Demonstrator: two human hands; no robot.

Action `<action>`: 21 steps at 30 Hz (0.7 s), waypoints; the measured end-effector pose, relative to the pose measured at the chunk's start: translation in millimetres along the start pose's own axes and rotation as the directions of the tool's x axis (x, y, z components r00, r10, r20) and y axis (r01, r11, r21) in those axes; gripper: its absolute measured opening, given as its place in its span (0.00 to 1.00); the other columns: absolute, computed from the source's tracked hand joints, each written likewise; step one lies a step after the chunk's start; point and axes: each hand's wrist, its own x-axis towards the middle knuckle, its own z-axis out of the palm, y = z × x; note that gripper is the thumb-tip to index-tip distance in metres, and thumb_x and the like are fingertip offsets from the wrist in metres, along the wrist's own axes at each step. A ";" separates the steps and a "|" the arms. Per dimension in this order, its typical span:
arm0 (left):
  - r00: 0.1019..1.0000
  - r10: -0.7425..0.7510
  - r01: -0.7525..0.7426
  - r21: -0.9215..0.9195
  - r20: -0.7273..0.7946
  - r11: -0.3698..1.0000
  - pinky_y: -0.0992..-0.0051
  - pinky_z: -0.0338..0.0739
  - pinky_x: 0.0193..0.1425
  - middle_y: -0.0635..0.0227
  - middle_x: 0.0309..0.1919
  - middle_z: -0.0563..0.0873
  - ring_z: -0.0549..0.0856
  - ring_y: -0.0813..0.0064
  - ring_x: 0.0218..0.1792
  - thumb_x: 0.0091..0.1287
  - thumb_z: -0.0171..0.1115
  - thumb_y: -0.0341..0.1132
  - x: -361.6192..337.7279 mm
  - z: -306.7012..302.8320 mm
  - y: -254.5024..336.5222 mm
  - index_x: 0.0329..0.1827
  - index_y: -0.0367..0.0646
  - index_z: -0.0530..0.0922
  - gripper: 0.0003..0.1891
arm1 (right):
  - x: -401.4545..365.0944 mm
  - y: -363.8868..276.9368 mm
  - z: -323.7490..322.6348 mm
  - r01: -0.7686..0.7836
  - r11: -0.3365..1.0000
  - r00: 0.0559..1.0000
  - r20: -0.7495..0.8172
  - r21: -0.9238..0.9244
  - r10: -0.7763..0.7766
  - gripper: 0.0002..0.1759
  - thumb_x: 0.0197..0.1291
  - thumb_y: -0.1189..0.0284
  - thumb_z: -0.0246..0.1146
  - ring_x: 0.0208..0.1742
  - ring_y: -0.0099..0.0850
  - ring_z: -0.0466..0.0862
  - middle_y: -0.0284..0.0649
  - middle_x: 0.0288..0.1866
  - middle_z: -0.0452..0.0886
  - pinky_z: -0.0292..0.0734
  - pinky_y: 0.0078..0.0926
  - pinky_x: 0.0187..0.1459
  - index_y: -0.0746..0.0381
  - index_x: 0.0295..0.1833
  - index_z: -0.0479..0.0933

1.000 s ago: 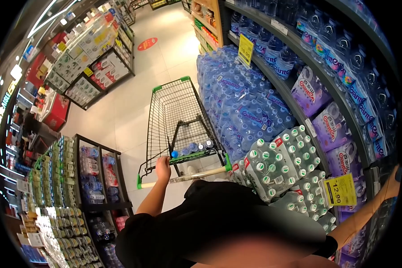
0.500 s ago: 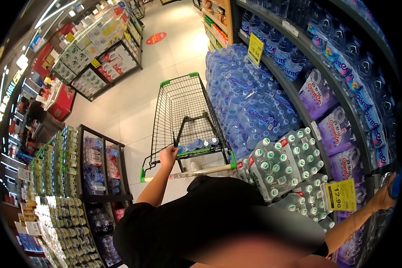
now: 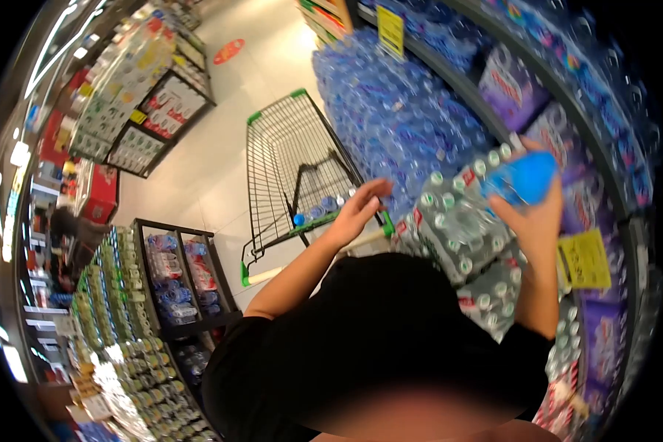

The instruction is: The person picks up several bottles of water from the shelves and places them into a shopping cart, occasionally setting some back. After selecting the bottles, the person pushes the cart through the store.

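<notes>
My right hand (image 3: 534, 214) is wrapped round a clear bottle with a bright blue end (image 3: 530, 179), held above the packs of green-capped bottles (image 3: 457, 228). Motion blurs its label. My left hand (image 3: 359, 210) is raised over the handle side of the shopping cart (image 3: 272, 158), fingers apart and nothing in them. Inside the cart, near its handle, lies a row of bottles (image 3: 328, 204), one with a blue cap (image 3: 299, 219).
Shrink-wrapped blue water bottles (image 3: 398, 118) are stacked right of the cart. Shelves with purple packs (image 3: 512, 88) and a yellow price tag (image 3: 586, 259) run along the right. A dark rack (image 3: 177, 276) and stacked bottles (image 3: 110, 287) stand left.
My right hand has come from the shelf at the far right toward the middle with the blue-ended bottle. My left hand has left the cart's handle area, moving right and opening.
</notes>
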 end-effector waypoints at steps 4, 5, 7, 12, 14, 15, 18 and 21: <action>0.977 -0.093 0.148 -0.295 0.192 0.944 0.57 0.64 0.73 0.54 0.72 0.69 0.67 0.59 0.73 0.68 0.49 0.70 3.4 54.7 31.0 0.77 0.43 0.57 0.46 | -2.1 32.0 42.6 -0.075 0.981 0.993 0.107 0.180 0.056 0.42 0.45 0.74 0.77 0.51 0.27 0.80 0.38 0.52 0.80 0.77 0.27 0.54 0.63 0.68 0.68; 0.952 -0.120 0.218 -0.347 0.283 0.912 0.58 0.68 0.69 0.53 0.68 0.72 0.73 0.59 0.68 0.67 0.51 0.70 -0.5 63.6 32.2 0.76 0.41 0.58 0.46 | -3.3 36.2 50.7 -0.177 0.935 0.983 0.099 0.307 0.154 0.41 0.44 0.73 0.79 0.49 0.27 0.81 0.38 0.50 0.80 0.78 0.28 0.52 0.63 0.65 0.70; 0.896 -0.260 0.373 -0.293 0.360 0.880 0.61 0.79 0.57 0.52 0.58 0.78 0.84 0.61 0.53 0.59 0.51 0.78 -14.5 74.1 31.4 0.73 0.38 0.60 0.54 | -5.7 48.7 66.9 -0.253 0.830 0.963 0.049 0.498 0.265 0.35 0.46 0.71 0.79 0.47 0.28 0.82 0.38 0.46 0.81 0.80 0.30 0.49 0.65 0.60 0.72; 0.840 -0.445 0.537 -0.361 0.310 0.762 0.63 0.83 0.40 0.50 0.46 0.81 0.86 0.59 0.36 0.63 0.52 0.72 -22.6 84.4 32.2 0.64 0.37 0.66 0.45 | -17.6 78.6 78.3 -0.425 0.608 0.870 0.118 0.671 0.478 0.32 0.55 0.70 0.74 0.48 0.29 0.82 0.40 0.49 0.79 0.80 0.32 0.48 0.65 0.63 0.68; 0.819 -0.434 0.570 -0.448 0.375 0.689 0.64 0.83 0.40 0.51 0.44 0.83 0.87 0.60 0.34 0.66 0.51 0.69 -25.9 74.7 23.9 0.64 0.39 0.66 0.40 | -27.1 91.8 85.0 -0.397 0.612 0.881 0.095 0.684 0.464 0.33 0.58 0.69 0.72 0.50 0.29 0.81 0.41 0.51 0.78 0.80 0.32 0.50 0.65 0.65 0.66; 0.823 -0.428 0.565 -0.455 0.374 0.689 0.64 0.82 0.34 0.50 0.41 0.82 0.85 0.58 0.30 0.66 0.49 0.69 -26.7 74.7 20.0 0.61 0.39 0.67 0.39 | -29.2 93.9 85.0 -0.383 0.586 0.893 0.124 0.714 0.433 0.29 0.66 0.66 0.64 0.54 0.31 0.80 0.42 0.56 0.77 0.78 0.34 0.55 0.64 0.68 0.63; 0.834 -0.330 0.539 -0.528 0.442 0.656 0.63 0.81 0.33 0.48 0.40 0.82 0.85 0.58 0.29 0.65 0.49 0.70 -28.4 69.2 9.6 0.61 0.39 0.67 0.40 | -35.6 87.3 81.0 -0.381 0.362 0.887 0.226 0.851 0.402 0.28 0.71 0.65 0.58 0.60 0.32 0.78 0.42 0.60 0.76 0.75 0.36 0.59 0.63 0.71 0.61; 0.840 -0.284 0.508 -0.488 0.462 0.710 0.63 0.81 0.32 0.47 0.40 0.82 0.85 0.56 0.29 0.64 0.50 0.70 -26.2 69.5 15.0 0.60 0.38 0.67 0.41 | -41.5 97.3 83.1 -0.430 0.327 0.883 0.316 0.842 0.347 0.33 0.71 0.65 0.54 0.67 0.41 0.75 0.47 0.69 0.70 0.72 0.44 0.65 0.58 0.78 0.52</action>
